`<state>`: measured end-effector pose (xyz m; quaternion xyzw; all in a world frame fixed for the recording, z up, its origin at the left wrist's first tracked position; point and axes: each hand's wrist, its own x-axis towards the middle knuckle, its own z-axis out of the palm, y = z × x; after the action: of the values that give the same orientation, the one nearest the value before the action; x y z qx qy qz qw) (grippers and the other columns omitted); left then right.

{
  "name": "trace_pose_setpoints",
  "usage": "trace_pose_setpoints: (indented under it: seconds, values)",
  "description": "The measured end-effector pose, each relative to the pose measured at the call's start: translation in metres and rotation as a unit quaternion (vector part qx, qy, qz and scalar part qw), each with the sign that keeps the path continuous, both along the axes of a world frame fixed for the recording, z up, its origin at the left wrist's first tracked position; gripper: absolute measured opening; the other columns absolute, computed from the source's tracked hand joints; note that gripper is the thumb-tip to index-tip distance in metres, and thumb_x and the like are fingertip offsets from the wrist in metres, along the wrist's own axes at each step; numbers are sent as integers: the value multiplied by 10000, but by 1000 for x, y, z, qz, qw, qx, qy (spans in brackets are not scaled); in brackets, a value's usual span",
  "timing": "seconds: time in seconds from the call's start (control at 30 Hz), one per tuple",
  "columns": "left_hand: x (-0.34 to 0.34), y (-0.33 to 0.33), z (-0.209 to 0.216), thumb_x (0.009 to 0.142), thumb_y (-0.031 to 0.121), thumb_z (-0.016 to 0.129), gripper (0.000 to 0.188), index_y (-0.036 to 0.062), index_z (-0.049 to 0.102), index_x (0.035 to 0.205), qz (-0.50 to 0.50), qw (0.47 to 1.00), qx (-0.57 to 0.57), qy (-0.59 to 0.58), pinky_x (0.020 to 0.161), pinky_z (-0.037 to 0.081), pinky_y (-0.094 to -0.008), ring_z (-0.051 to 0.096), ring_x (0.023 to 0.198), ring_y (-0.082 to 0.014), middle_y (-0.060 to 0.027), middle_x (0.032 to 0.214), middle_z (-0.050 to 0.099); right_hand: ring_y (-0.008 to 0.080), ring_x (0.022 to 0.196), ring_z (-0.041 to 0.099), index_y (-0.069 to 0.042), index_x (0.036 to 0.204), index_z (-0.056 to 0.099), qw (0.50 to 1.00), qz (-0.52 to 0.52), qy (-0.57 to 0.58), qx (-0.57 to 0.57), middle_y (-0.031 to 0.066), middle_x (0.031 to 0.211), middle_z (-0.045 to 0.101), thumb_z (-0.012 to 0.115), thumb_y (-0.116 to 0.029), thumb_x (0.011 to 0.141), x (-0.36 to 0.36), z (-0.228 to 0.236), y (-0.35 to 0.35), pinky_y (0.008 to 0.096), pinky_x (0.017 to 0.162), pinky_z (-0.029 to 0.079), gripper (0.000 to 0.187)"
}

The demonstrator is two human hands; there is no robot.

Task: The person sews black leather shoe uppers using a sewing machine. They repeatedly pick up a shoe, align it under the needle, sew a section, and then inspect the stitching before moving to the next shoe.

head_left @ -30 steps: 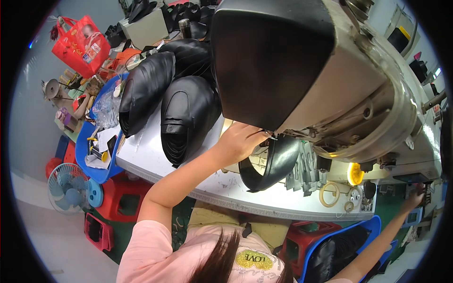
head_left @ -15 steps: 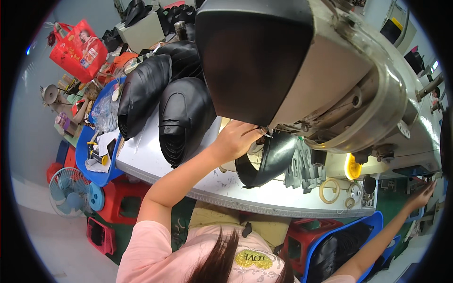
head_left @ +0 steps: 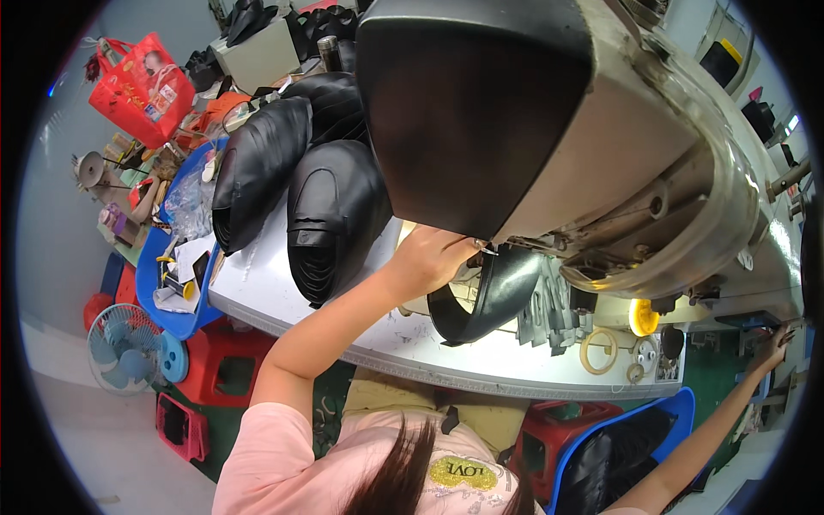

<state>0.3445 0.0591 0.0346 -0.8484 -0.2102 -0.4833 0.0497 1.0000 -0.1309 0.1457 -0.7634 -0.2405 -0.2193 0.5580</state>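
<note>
A left hand (head_left: 427, 262) curls beneath the head of a sewing machine (head_left: 481, 112), just beside a curved black shoe upper (head_left: 506, 296) above a white table (head_left: 446, 365); the right hand (head_left: 772, 345) extends far right, either grip impossible to tell

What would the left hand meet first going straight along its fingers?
Likely the small metal part just ahead of the left hand, under the sewing machine; the black shoe upper seems next. Depth is unclear; whether they already touch, I can't tell.
</note>
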Motion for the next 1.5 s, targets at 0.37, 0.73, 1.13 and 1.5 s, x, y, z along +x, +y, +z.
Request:
trace_pose_setpoints:
  seconds: [0.37,0.73,1.13,1.5]
  values:
    - [-2,-1,-7,658,-4,603,138,42,603,788,3,1000,-20,-2,669,457,-337,569,755,-253,-85,808,609,286,894,564,20,958,590,887,238,-322,-231,129,959,591,438,140,682,-296,-91,-1,340,764,450,337]
    - [-1,-19,-1,646,-4,631,199,25,604,841,-10,1000,-16,-18,642,487,-323,577,770,-258,-93,833,586,289,883,570,40,954,583,901,248,-293,-203,139,961,593,426,152,670,-297,-97,-4,330,756,453,343]
    - [0,-21,-3,623,-47,609,275,21,596,889,-19,999,-17,-20,659,500,-333,577,792,-268,-110,848,574,208,872,572,4,1130,522,944,20,-327,-49,135,988,594,417,-198,902,-89,18,-12,299,747,442,322]
    - [3,-24,5,623,-59,600,234,13,599,846,-30,997,-51,-43,663,494,-321,572,797,-260,-97,850,577,140,645,509,8,1005,546,947,227,-229,-3,73,870,583,469,-188,842,8,-97,26,278,586,424,266]
